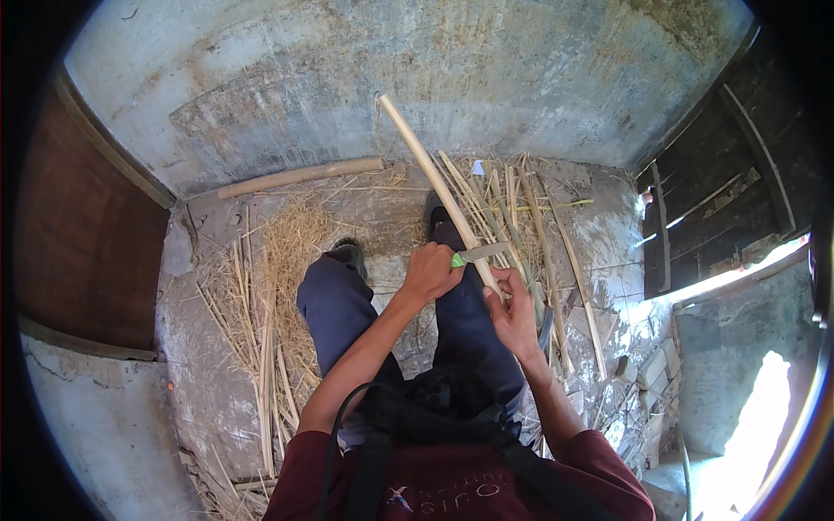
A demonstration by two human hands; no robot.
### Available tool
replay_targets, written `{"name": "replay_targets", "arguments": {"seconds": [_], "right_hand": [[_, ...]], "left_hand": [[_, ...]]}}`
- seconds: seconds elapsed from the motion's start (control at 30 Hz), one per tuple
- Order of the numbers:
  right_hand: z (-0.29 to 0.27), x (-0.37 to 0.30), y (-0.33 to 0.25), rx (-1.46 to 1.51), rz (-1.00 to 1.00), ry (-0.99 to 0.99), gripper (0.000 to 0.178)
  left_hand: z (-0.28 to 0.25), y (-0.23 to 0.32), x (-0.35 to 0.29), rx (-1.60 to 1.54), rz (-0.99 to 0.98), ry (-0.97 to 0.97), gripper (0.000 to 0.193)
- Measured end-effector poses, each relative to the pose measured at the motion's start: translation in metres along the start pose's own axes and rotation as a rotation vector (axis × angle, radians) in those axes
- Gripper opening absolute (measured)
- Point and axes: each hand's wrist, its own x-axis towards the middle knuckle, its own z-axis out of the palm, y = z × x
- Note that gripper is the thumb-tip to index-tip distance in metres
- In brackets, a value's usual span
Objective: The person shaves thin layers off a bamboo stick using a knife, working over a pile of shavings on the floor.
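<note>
My left hand (429,273) is closed around the green handle of a knife (488,251). The knife's metal blade lies across a long pale bamboo strip (426,165), in contact with it as far as I can see. Close to the strip's lower end, my right hand (514,314) grips it between thumb and fingers, just below the blade. From there the strip slants up and to the left over my leg, its far end raised in front of the wall. Beside my right wrist shows a grey curved blade (546,330), partly hidden.
Several split bamboo strips (552,260) lie on the floor to the right, more (264,373) on the left. Fine shavings (295,239) are heaped left of my feet. A thick bamboo pole (300,176) rests along the concrete wall (417,78). Dark wooden boards (721,182) stand at the right.
</note>
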Motion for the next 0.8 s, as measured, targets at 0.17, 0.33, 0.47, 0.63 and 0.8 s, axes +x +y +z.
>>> {"name": "replay_targets", "arguments": {"seconds": [0.17, 0.33, 0.47, 0.63, 0.8], "right_hand": [[-0.006, -0.016, -0.002, -0.075, -0.075, 0.038, 0.029], [-0.024, -0.06, 0.008, -0.07, 0.098, -0.024, 0.03], [-0.024, -0.045, 0.011, -0.012, 0.105, 0.022, 0.031], [-0.02, -0.001, 0.013, -0.049, 0.027, 0.009, 0.032], [-0.007, 0.022, 0.015, -0.058, -0.138, 0.051, 0.026]], "left_hand": [[0.004, -0.007, 0.005, -0.043, -0.028, -0.046, 0.038], [-0.004, -0.016, 0.011, -0.04, -0.083, 0.12, 0.041], [-0.004, -0.01, 0.007, -0.092, -0.08, 0.055, 0.039], [-0.006, -0.004, 0.007, -0.071, -0.028, 0.051, 0.037], [-0.013, -0.003, 0.009, -0.094, -0.027, -0.018, 0.034]]}}
